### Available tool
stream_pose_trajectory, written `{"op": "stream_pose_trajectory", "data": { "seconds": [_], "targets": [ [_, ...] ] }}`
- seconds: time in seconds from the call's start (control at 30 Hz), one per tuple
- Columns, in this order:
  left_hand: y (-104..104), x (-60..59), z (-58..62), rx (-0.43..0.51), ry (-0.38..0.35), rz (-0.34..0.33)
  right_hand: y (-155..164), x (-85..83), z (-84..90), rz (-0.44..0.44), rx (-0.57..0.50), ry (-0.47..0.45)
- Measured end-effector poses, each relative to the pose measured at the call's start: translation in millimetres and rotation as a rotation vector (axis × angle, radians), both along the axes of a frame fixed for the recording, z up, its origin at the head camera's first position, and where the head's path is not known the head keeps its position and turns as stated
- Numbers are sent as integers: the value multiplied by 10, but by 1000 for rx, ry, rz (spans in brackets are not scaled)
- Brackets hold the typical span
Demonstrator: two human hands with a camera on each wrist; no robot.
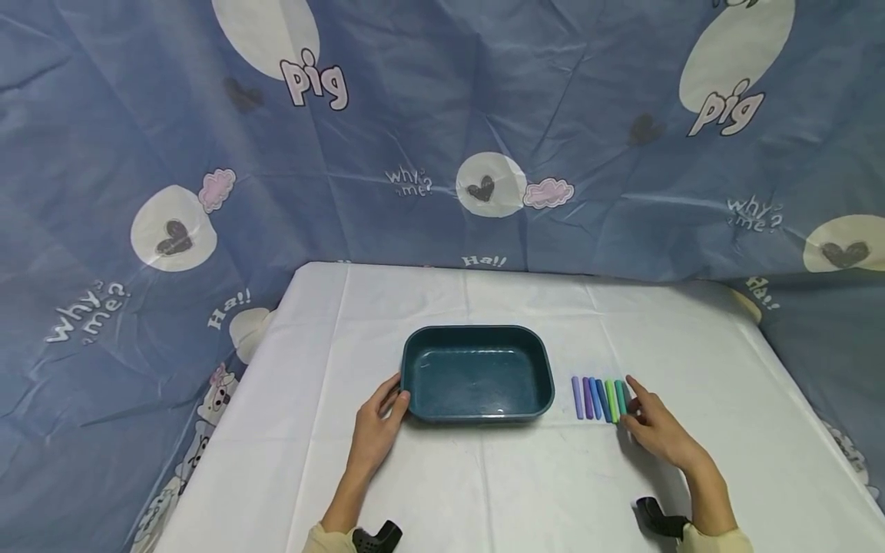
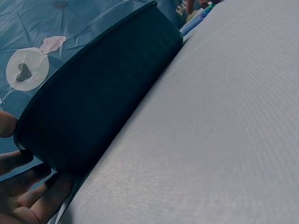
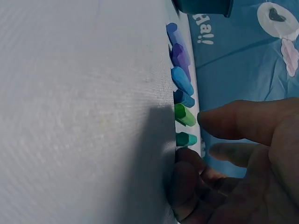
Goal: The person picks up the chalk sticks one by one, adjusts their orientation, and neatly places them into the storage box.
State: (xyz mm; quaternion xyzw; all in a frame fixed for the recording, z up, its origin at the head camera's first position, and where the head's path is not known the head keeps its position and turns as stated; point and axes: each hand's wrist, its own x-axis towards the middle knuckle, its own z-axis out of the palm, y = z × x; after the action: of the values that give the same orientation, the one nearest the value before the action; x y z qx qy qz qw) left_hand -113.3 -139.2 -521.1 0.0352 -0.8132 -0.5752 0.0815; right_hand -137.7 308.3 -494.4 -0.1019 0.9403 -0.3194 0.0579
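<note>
Resting against the lower left corner of a dark teal tray [image 1: 477, 373], the left hand [image 1: 376, 426] sits just left of centre in the lower half of the head view, its fingers relaxed and laid along the tray's outer wall — a loose, open grip that touches rather than clasps. The left wrist view shows the same contact from low down: the tray's dark side [image 2: 98, 98] fills the upper left of the frame, and the fingertips [image 2: 28, 179] lie under its near corner at the lower left. The tray stands flat on the white table [image 1: 484, 484], near the middle of the head view, with nothing visible inside it. To its right, well apart from the rim, a row of short sticks [image 1: 598, 398] lies side by side, running from purple through blue to green. The right hand [image 1: 657, 430] is at the right end of that row, lower right of centre, its fingers [image 1: 636, 388] stretched out and spread, touching the outermost teal-green stick; the grip pinches nothing. In the right wrist view the stick ends [image 3: 182, 88] line up along the table's edge in the upper middle of the frame, with the fingers [image 3: 233, 123] extended just beside the green ones. A blue printed cloth [image 1: 442, 138] hangs behind the table.
</note>
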Motion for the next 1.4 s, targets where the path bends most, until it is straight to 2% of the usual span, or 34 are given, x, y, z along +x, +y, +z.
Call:
{"op": "stream_pose_trajectory", "data": {
  "seconds": [0.3, 0.47, 0.53, 0.6, 0.63, 0.73, 0.83, 1.17, 1.4],
  "targets": [
    [-2, -4, -25, 1, -10, 1, 1, -48, -5, 8, 34, -45],
    [-10, -24, -8, 1, 11, -6, -17, -79, 4, 10, 57, -57],
    [-8, -26, 34, 15, 8, -16, -23, -86, 1, 7, 73, -60],
    [7, -3, 133, 12, -5, -26, -26, -93, -2, 10, 86, -59],
    [8, 0, 134, 8, -1, -26, -28, -96, -4, 11, 92, -60],
    [-1, 1, 112, 6, -9, -24, -30, -111, -8, 16, 96, -58],
    [-19, -20, -24, 3, 12, -15, -36, -140, -16, 6, 111, -48],
    [-2, -22, -33, 30, 20, -16, -148, -171, 13, -109, 213, -30],
    [-6, -7, -14, 23, 16, -3, -187, -174, 13, -140, 233, 3]
  ]
}}
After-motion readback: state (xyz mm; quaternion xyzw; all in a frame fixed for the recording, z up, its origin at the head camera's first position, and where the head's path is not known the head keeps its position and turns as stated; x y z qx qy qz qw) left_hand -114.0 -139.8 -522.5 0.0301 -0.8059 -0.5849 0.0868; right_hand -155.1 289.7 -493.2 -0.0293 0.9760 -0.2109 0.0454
